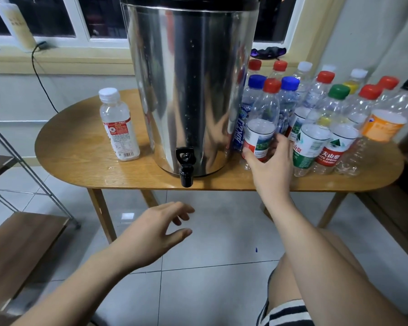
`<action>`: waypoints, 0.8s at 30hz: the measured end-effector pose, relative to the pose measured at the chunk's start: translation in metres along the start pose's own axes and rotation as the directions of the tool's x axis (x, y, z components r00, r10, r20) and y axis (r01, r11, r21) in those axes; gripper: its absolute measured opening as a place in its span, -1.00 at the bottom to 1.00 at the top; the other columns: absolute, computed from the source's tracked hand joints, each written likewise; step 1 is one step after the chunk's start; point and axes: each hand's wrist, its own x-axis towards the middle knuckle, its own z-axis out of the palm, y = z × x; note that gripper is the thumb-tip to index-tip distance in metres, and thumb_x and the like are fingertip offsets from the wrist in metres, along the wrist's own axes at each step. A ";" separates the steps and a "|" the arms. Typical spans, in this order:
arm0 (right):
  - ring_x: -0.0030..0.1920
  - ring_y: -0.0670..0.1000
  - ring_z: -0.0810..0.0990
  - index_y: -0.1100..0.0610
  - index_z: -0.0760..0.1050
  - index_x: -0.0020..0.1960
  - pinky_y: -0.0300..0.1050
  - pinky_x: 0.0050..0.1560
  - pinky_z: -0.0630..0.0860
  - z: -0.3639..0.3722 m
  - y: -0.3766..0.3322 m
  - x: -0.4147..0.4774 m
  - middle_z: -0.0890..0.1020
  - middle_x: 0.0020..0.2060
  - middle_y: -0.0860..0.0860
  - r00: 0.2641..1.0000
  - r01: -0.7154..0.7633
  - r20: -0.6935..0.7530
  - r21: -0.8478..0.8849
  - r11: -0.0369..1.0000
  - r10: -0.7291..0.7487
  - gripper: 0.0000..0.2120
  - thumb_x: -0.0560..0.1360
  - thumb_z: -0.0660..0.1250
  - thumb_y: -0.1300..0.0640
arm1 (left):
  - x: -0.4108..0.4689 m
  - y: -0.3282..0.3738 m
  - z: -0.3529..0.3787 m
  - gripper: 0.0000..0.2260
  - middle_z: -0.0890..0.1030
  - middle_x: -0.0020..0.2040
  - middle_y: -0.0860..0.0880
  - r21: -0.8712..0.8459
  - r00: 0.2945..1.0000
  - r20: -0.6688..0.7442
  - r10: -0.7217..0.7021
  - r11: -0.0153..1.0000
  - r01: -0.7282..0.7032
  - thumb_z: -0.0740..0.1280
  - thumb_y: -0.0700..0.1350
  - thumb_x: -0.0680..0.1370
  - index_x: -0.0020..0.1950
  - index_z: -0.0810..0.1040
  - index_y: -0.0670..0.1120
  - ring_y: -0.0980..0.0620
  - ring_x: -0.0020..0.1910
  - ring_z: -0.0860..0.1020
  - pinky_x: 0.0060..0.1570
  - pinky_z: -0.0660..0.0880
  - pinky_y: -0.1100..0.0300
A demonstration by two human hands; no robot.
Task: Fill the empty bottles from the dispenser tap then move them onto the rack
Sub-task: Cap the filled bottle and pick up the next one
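The red-capped bottle [260, 132] stands upright on the bench [80, 161], at the front of the crowd of empties just right of the steel dispenser [189, 85]. Our right hand [270, 165] has its grip clamped round the lower label, thumb on the left and fingers on the right. We judge the coming move turns on the black tap [186, 167], which lies left of and lower than the bottle at the bench edge; our left hand [158, 231], its grip apart and holding nothing, hovers below that edge and nearer the tap. The held label is unreadable, though a neighbour bottle [335, 147] shows "FU SPRING" on red.
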 end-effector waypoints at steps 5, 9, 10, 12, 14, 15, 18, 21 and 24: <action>0.16 0.04 0.60 0.05 0.52 0.38 0.08 0.21 0.56 -0.019 -0.015 -0.027 0.58 0.19 -0.02 0.993 0.082 0.086 -0.005 0.997 -0.081 -0.35 0.40 0.67 -0.12 | -0.003 0.009 -0.012 -0.67 0.62 0.14 0.32 -0.095 0.998 -0.061 -0.021 0.995 0.016 0.44 0.19 0.61 0.36 0.54 0.23 0.25 0.21 0.59 0.06 0.58 0.25; 0.11 -0.08 0.59 0.05 0.52 0.38 -0.08 0.10 0.58 -0.038 -0.032 -0.064 0.57 0.17 -0.07 0.962 0.161 0.215 0.054 0.986 -0.169 -0.34 0.38 0.70 -0.05 | -0.004 0.014 -0.021 -0.68 0.67 0.11 0.28 -0.202 0.993 -0.109 -0.042 0.979 0.019 0.49 0.16 0.58 0.32 0.60 0.20 0.19 0.17 0.65 0.01 0.59 0.19; 0.13 -0.11 0.59 0.04 0.51 0.38 -0.10 0.10 0.58 -0.042 -0.035 -0.072 0.57 0.18 -0.09 0.950 0.168 0.254 0.080 0.983 -0.183 -0.34 0.39 0.70 -0.04 | -0.005 0.014 -0.024 -0.68 0.69 0.11 0.27 -0.235 0.992 -0.118 -0.050 0.972 0.021 0.50 0.15 0.57 0.31 0.62 0.19 0.17 0.16 0.66 0.02 0.60 0.15; 0.17 -0.11 0.59 0.02 0.49 0.39 -0.20 0.11 0.56 -0.047 -0.039 -0.084 0.57 0.18 -0.11 0.920 0.175 0.330 0.134 0.976 -0.210 -0.34 0.39 0.70 -0.02 | -0.006 0.014 -0.029 -0.69 0.71 0.13 0.23 -0.288 0.987 -0.145 -0.072 0.957 0.028 0.50 0.17 0.56 0.29 0.63 0.18 0.13 0.17 0.68 0.03 0.61 0.10; 0.18 -0.11 0.59 -0.03 0.47 0.38 -0.33 0.10 0.50 -0.050 -0.044 -0.093 0.56 0.17 -0.15 0.884 0.167 0.410 0.175 0.970 -0.226 -0.35 0.40 0.68 -0.03 | -0.007 0.015 -0.036 -0.67 0.72 0.13 0.21 -0.328 0.980 -0.178 -0.090 0.944 0.027 0.48 0.21 0.54 0.27 0.64 0.17 0.11 0.17 0.68 0.03 0.59 0.10; 0.17 -0.11 0.59 -0.06 0.46 0.37 -0.36 0.08 0.49 -0.050 -0.046 -0.097 0.55 0.17 -0.17 0.861 0.161 0.455 0.183 0.970 -0.229 -0.36 0.40 0.68 -0.05 | -0.008 0.015 -0.039 -0.67 0.73 0.13 0.20 -0.351 0.976 -0.194 -0.098 0.936 0.024 0.48 0.21 0.55 0.27 0.65 0.16 0.09 0.17 0.68 0.03 0.57 0.07; 0.17 -0.14 0.58 -0.15 0.43 0.34 -0.37 0.05 0.50 -0.049 -0.050 -0.105 0.53 0.17 -0.25 0.752 0.145 0.623 0.164 0.976 -0.216 -0.38 0.39 0.66 -0.12 | -0.010 0.014 -0.046 -0.70 0.74 0.13 0.12 -0.406 0.964 -0.250 -0.092 0.914 -0.018 0.49 0.19 0.60 0.29 0.65 0.12 0.01 0.17 0.69 0.04 0.56 -0.06; 0.20 -0.21 0.54 -0.20 0.40 0.32 -0.43 0.06 0.47 -0.046 -0.050 -0.110 0.50 0.18 -0.27 0.587 0.186 0.785 0.110 0.976 -0.200 -0.40 0.42 0.64 -0.17 | -0.013 0.016 -0.053 -0.64 0.72 0.14 0.05 -0.452 0.939 -0.336 -0.071 0.887 -0.094 0.45 0.17 0.57 0.33 0.63 0.08 -0.02 0.16 0.68 0.08 0.59 -0.12; 0.22 -0.23 0.51 -0.24 0.37 0.29 -0.42 0.06 0.49 -0.043 -0.050 -0.114 0.47 0.20 -0.30 0.468 0.236 0.867 0.067 0.969 -0.174 -0.44 0.45 0.59 -0.22 | -0.016 0.018 -0.060 -0.66 0.70 0.20 0.03 -0.478 0.926 -0.371 -0.072 0.869 -0.124 0.48 0.10 0.58 0.34 0.64 0.10 -0.03 0.19 0.66 0.14 0.60 -0.10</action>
